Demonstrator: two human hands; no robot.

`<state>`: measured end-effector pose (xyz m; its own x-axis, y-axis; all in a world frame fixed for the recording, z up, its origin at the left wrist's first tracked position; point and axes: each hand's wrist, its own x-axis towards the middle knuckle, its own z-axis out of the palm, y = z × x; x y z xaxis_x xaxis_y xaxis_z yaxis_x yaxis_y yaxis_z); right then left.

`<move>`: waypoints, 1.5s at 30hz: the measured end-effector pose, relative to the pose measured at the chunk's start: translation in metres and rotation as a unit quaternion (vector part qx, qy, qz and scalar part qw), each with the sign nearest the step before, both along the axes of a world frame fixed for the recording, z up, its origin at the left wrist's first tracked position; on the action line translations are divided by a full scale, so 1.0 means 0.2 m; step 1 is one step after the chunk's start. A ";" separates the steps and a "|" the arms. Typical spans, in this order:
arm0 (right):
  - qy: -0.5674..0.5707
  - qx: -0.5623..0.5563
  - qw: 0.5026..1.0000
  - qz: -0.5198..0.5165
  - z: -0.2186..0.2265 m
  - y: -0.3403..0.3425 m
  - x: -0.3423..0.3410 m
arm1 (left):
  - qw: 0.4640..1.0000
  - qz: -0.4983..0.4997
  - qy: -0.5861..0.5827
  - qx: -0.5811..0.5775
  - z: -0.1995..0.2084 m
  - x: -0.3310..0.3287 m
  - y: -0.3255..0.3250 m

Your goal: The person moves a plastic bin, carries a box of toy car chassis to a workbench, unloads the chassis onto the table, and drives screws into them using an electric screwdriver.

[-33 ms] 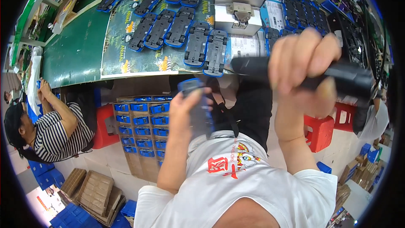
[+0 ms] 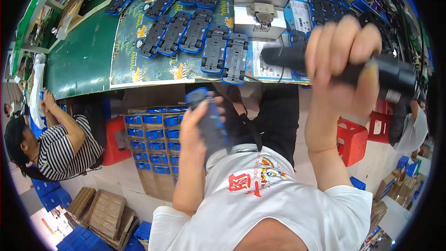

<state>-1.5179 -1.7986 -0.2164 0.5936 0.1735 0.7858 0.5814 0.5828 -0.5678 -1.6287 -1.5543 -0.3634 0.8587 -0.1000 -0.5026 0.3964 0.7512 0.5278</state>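
My left hand point(image 2: 195, 128) is closed around a toy car point(image 2: 213, 128) just in front of my lap, the car's dark underside facing up and blue showing at its end and edge. Raised over the right part of the bench edge, my right hand point(image 2: 341, 60) wraps around a black electric screwdriver point(image 2: 395, 79). The tool's narrow nose points left, apart from the car, and its tip detail is blurred. On the bench, two upturned blue toy cars point(image 2: 236, 58) lie side by side at the near edge, with several more toy cars point(image 2: 174, 32) behind and to their left.
A white box fixture with a metal piece point(image 2: 264, 15) stands mid-bench. More upturned cars point(image 2: 325, 9) lie at its right. Below the bench, a cardboard tray of blue cars point(image 2: 153, 146) stands left of my legs. A person in stripes point(image 2: 67, 146) sits left; red stools point(image 2: 350, 142) stand right.
My right hand and the screwdriver have moved a little up and to the right. My left hand has shifted slightly left with the toy car still in it.
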 end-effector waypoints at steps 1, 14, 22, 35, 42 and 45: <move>-0.008 -0.001 1.000 -0.024 0.01 -0.05 0.08 | 0.999 0.024 -0.011 -0.045 -0.01 -0.04 0.05; 0.106 -0.052 0.950 -0.291 -0.06 0.15 0.38 | 0.998 0.026 -0.053 -0.013 -0.18 -0.12 0.15; 0.262 -0.082 0.945 -0.180 0.03 0.19 0.34 | 0.985 0.154 -0.045 -0.062 -0.09 -0.12 0.17; 0.214 -0.011 0.962 0.168 -0.11 0.30 -0.25 | 0.989 0.135 -0.062 -0.010 0.05 0.01 0.02; 0.198 -0.042 0.968 0.147 -0.11 0.30 -0.25 | 0.991 0.125 -0.056 0.001 0.11 0.02 -0.04; 0.217 -0.059 0.965 0.136 -0.11 0.31 -0.26 | 0.991 0.120 -0.053 0.007 0.12 0.02 -0.04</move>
<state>-1.5702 -1.7363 -0.2392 0.7824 0.4428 0.4379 0.1075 0.5966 -0.7953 -1.6238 -1.5619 -0.3394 0.9046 0.1202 -0.4090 0.1493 0.8092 0.5682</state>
